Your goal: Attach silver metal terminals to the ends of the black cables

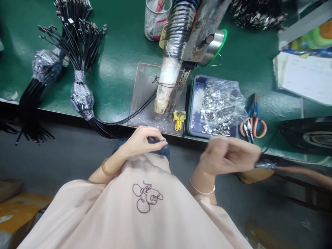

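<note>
My left hand [145, 140] hovers at the table's front edge, thumb and fingertips pinched together. A tiny pale speck shows at the tips, too small to name. My right hand [228, 155] is in front of the blue tray [190, 121], blurred, with its fingers curled in; what they hold, if anything, is hidden. In that tray lie small metal connectors [220, 129] and a clear plastic bag [223, 100] of more. Black cables [124, 121] run from a wrapped bundle [81, 93] onto the dark board [142, 79], behind my left hand.
A soldering iron [178, 90] on a stand and a white-wrapped duct [167, 79] hang over the board. Nearby are a solder spool [214, 48], a yellow clip [178, 122], orange-handled pliers [252, 126], a can [157, 20], papers [307, 76] and another cable bundle [46, 67].
</note>
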{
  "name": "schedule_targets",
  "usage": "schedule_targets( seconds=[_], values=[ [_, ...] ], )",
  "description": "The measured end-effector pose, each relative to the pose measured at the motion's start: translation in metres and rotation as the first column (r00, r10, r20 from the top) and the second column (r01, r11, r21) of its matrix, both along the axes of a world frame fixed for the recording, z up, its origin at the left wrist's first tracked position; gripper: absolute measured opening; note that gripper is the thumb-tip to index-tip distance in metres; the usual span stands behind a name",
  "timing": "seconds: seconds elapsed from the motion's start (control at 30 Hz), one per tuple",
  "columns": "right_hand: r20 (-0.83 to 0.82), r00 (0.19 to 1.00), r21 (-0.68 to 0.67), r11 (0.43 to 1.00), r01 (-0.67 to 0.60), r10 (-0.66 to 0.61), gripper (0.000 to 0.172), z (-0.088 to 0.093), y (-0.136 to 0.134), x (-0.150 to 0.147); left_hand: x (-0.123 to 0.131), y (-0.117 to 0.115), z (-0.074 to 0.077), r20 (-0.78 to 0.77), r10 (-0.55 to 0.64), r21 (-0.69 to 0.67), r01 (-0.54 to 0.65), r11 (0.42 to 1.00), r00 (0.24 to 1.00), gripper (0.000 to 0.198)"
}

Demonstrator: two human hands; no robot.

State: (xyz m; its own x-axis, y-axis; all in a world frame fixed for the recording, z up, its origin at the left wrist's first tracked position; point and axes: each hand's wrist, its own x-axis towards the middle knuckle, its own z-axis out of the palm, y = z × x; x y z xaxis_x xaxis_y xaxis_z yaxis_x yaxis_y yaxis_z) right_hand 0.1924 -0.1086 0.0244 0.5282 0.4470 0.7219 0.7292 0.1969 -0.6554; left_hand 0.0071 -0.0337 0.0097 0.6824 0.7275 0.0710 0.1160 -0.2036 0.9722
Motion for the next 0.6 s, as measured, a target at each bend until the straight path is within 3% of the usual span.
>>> schedule_targets(
  seconds=[0.07, 0.1, 0.17, 0.23, 0.3, 0.37, 0.43, 0.53, 0.6],
  values=[
    [-0.046, 0.997, 0.002, 0.998, 0.069, -0.068, 0.018, 0.010, -0.002, 0.010, -0.007, 0.003, -0.002, 0.060, 0.168, 0.118, -0.174, 0.978, 0.984, 0.016],
    [-0.072, 0.996, -0.083, 0.995, 0.055, -0.061, 0.015, 0.014, -0.002, 0.017, -0.011, 0.007, -0.003, 0.071, 0.282, 0.200, -0.291, 0.936, 0.957, 0.016],
    [-0.087, 0.996, -0.313, 0.950, -0.001, -0.028, 0.015, 0.017, -0.002, 0.034, -0.019, 0.016, -0.008, 0.018, 0.499, 0.420, -0.460, 0.782, 0.866, 0.015],
    [-0.053, 0.998, -0.546, 0.836, -0.048, 0.023, 0.021, 0.015, 0.001, 0.053, -0.026, 0.027, -0.014, -0.122, 0.623, 0.581, -0.454, 0.676, 0.772, 0.017],
    [0.022, 0.996, -0.665, 0.745, -0.049, 0.085, 0.030, 0.010, 0.005, 0.072, -0.029, 0.039, -0.021, -0.237, 0.641, 0.625, -0.391, 0.676, 0.730, 0.024],
    [0.045, 0.988, -0.736, 0.673, -0.069, 0.150, 0.036, 0.004, 0.011, 0.085, -0.029, 0.049, -0.028, -0.245, 0.631, 0.610, -0.389, 0.691, 0.736, 0.025],
    [0.024, 0.978, -0.782, 0.614, -0.111, 0.207, 0.039, 0.001, 0.016, 0.093, -0.027, 0.058, -0.034, -0.180, 0.651, 0.557, -0.468, 0.686, 0.738, 0.022],
    [-0.004, 0.966, -0.812, 0.563, -0.153, 0.257, 0.035, 0.000, 0.021, 0.096, -0.025, 0.065, -0.035, 0.004, 0.702, 0.300, -0.671, 0.679, 0.712, 0.016],
    [-0.011, 0.964, -0.827, 0.540, -0.157, 0.264, 0.029, 0.001, 0.023, 0.095, -0.026, 0.063, -0.028, 0.137, 0.724, 0.085, -0.736, 0.672, 0.676, 0.017]
  ],
)
